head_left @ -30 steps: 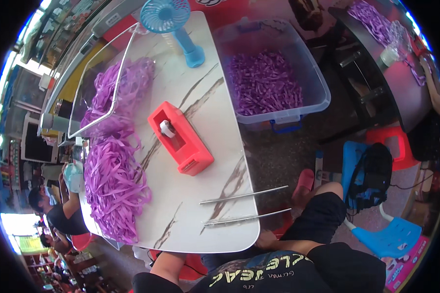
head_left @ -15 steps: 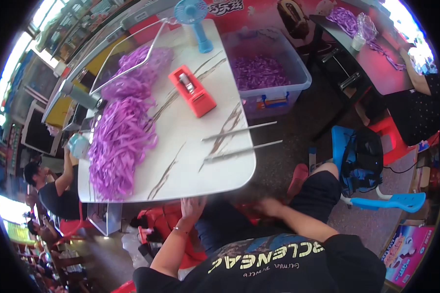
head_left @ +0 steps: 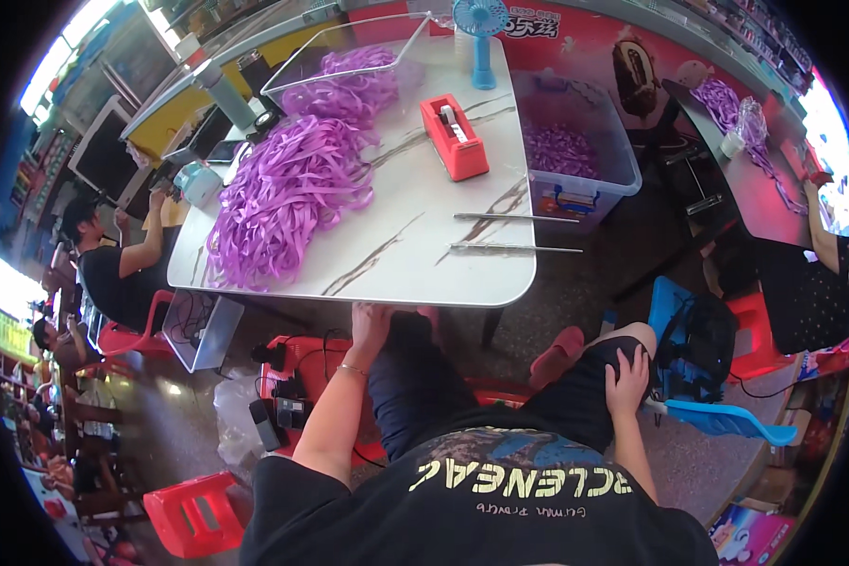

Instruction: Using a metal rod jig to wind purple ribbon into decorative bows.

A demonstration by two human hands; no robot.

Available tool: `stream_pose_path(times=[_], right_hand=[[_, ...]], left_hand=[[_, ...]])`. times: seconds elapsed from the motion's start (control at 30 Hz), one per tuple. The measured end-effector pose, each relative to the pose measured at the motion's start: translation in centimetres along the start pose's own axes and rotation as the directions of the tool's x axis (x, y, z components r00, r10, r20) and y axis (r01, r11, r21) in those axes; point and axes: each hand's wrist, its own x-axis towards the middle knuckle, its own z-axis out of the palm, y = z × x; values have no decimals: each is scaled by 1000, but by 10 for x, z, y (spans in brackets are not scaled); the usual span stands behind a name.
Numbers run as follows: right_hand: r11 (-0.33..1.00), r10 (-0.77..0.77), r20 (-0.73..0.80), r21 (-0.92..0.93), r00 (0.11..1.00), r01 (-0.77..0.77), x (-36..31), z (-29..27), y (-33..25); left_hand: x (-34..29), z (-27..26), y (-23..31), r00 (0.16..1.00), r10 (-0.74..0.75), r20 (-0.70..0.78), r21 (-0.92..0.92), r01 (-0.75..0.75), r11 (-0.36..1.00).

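My left hand (head_left: 371,325) is at the front edge of the white marbled table (head_left: 415,274); its fingers are mostly hidden by the edge. On my right thigh, near the knee, lies my right hand (head_left: 624,382), open with fingers spread. A big heap of purple ribbons (head_left: 288,193) covers the table's left part. Behind it, more purple ribbons (head_left: 344,94) lie by a white wire frame (head_left: 349,71). A red tape dispenser (head_left: 456,139) stands right of the heap. Two thin metal rods (head_left: 516,218) jut over the right edge.
A blue fan (head_left: 481,42) stands at the table's back. Right of the table is a clear plastic bin (head_left: 623,179) with purple pieces. People sit at left and far right. Around me are a blue chair (head_left: 736,420), a black bag (head_left: 698,344) and a red stool (head_left: 193,514).
My right hand has moved from between my legs to my right thigh and come to rest there. The view has shifted, so the table sits higher and farther right.
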Motion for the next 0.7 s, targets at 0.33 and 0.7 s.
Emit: stream_pose_path(times=[0.33, 0.7], right_hand=[[999, 44, -31, 2, 999, -44, 10, -13, -7], [999, 38, -33, 9, 999, -38, 23, -4, -10]], left_hand=[[4, -31, 35, 939, 188, 286, 83, -220, 972], [5, -26, -14, 962, 64, 266, 21, -72, 997]])
